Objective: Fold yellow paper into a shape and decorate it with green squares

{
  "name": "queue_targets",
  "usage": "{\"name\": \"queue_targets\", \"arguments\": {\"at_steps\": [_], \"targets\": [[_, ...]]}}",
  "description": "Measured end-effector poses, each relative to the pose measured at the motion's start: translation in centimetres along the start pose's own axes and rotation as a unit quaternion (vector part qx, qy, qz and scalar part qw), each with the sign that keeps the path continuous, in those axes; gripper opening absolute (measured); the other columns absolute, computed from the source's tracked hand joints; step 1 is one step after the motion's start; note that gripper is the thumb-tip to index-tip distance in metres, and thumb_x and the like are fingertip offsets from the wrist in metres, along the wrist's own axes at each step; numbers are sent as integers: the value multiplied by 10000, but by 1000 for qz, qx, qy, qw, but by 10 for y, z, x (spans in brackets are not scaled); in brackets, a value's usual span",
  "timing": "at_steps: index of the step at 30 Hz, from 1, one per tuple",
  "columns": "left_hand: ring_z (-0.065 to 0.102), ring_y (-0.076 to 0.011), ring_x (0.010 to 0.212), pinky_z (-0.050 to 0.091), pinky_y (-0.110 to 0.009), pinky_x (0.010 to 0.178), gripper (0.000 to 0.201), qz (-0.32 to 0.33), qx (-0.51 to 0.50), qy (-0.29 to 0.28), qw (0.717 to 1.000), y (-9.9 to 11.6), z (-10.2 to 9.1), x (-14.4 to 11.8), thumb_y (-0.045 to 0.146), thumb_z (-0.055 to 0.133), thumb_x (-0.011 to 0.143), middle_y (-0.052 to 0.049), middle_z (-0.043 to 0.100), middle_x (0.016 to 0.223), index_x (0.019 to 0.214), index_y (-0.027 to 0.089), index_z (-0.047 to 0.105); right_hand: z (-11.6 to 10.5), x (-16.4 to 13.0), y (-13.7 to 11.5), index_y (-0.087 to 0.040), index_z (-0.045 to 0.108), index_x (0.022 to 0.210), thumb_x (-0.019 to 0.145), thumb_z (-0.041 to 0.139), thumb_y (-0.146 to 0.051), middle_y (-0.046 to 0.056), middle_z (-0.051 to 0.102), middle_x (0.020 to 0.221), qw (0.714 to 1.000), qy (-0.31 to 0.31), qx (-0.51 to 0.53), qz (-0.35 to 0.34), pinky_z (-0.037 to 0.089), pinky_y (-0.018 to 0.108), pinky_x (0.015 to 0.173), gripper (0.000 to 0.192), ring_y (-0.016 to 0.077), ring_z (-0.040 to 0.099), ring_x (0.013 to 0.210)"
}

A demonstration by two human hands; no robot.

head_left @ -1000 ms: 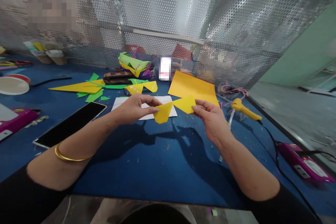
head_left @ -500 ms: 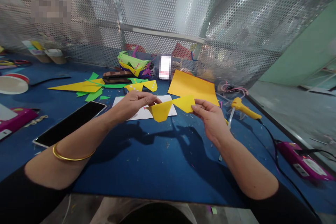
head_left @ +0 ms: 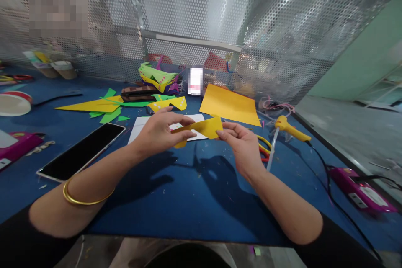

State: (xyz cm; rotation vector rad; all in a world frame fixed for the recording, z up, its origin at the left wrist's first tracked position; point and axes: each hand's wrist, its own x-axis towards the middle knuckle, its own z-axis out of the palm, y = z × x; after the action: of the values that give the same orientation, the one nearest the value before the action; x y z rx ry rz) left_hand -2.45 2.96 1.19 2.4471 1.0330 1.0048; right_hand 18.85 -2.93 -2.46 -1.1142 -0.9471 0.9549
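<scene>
Over the blue table point(head_left: 188, 222) both forearms angle inward toward the white sheet point(head_left: 135, 127). The left hand point(head_left: 160, 130), thumb in front, and the right hand point(head_left: 243, 145), pinching narrowly, hold opposite ends of a bent yellow cutout point(head_left: 207, 127) — raised, blocking part of the white sheet. Beyond that sheet, rightward, lies an orange sheet point(head_left: 230, 104); left of it, a black phone point(head_left: 83, 150); right of it, a glue gun point(head_left: 293, 129) and red-and-yellow handles point(head_left: 265, 150) — partly hidden by the right hand.
</scene>
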Motion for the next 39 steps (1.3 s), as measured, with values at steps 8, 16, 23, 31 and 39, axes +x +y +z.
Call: {"name": "queue_targets", "arguments": {"at_steps": [8,16,23,31,39], "targets": [[654,-147,663,271,-452,1138,113,43,21,20,999,6,-6,-1,313,642,796,36,741,695,784,231,719,5,-8,-1,-215,658,978,649,790,-249,10,770,865,996,-81,-31,-20,550,350,828,356,167,709,827],[680,-182,762,427,-363,1002,128,-41,-37,-49,997,12,-7,-5,352,677,741,28,745,734,714,232,713,6,-7,-1,-211,655,951,668,761,-230,-34,708,691,995,-97,-31,5,540,335,721,303,134,656,640],[658,-146,598,477,-232,600,203,-128,-99,-175,971,15,-13,-5,361,618,795,18,724,656,867,202,722,5,-5,4,-203,623,970,761,690,-298,-3,719,723,984,-151,-93,8,540,348,732,239,160,687,660],[613,-134,540,439,-205,539,288,-269,-170,-150,936,-4,-36,-2,426,704,746,18,676,546,918,196,711,-97,55,-45,-109,610,1177,831,524,-129,238,623,1250,706,97,-693,-112,432,496,929,357,365,601,1140],[607,-123,532,451,-226,555,185,-301,-318,-142,888,-9,-28,-5,319,774,690,7,674,570,822,208,707,-185,82,-33,-120,673,867,742,597,-99,236,678,992,649,113,-751,45,425,391,751,147,327,665,933]]}}
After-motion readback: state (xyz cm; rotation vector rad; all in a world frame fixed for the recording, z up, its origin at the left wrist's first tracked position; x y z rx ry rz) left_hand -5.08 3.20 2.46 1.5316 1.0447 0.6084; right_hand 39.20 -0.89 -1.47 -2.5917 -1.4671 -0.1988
